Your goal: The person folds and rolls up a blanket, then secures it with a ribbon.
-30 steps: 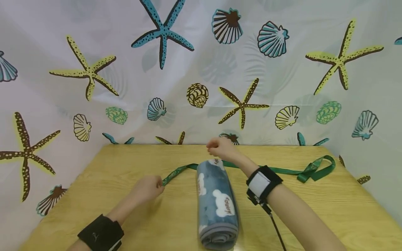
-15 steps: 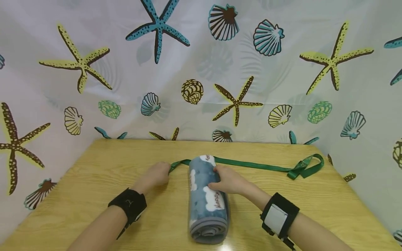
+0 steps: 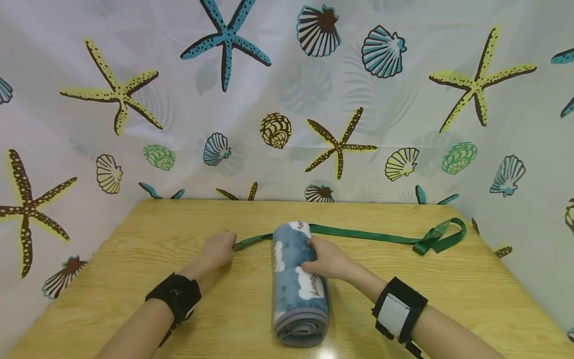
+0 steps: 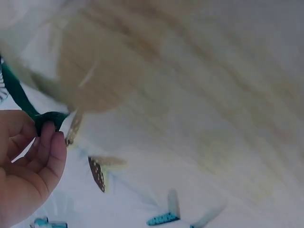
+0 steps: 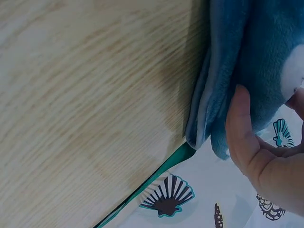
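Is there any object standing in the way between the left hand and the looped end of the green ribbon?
Yes: the rolled blanket lies on the table between them, with the right hand on it.

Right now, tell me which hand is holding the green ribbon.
The left hand: it pinches the green ribbon, whereas the right hand grips the rolled blue fabric instead.

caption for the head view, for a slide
Left hand pinches a ribbon; right hand grips a rolled cloth on a table.
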`<state>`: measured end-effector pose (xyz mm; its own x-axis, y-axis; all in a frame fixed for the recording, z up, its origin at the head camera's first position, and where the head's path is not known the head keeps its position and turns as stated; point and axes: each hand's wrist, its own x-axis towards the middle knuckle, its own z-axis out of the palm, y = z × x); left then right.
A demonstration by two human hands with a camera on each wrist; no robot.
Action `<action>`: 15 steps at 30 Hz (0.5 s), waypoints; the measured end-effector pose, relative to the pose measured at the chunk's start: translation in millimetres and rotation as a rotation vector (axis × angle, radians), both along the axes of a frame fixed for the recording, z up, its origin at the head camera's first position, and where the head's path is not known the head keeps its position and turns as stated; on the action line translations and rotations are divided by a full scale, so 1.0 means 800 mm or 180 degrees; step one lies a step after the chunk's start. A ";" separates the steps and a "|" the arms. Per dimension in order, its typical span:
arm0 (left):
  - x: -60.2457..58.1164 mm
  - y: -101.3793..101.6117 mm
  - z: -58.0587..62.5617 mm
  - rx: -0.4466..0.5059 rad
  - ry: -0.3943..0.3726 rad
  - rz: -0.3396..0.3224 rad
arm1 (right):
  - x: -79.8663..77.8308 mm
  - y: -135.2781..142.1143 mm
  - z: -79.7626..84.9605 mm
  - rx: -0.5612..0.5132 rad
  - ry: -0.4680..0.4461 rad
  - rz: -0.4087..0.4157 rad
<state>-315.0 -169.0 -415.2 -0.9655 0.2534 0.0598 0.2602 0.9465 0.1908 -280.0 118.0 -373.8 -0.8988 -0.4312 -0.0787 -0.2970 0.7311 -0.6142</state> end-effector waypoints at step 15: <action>0.041 -0.111 0.062 0.0089 0.0200 0.0273 | 0.005 0.001 -0.007 -0.0399 -0.0247 -0.0334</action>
<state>-282.1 -257.5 -365.8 -0.9777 0.1673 0.1268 0.1907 0.9604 0.2033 -275.8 118.7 -379.3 -0.9327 -0.3462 -0.1012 -0.1712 0.6720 -0.7205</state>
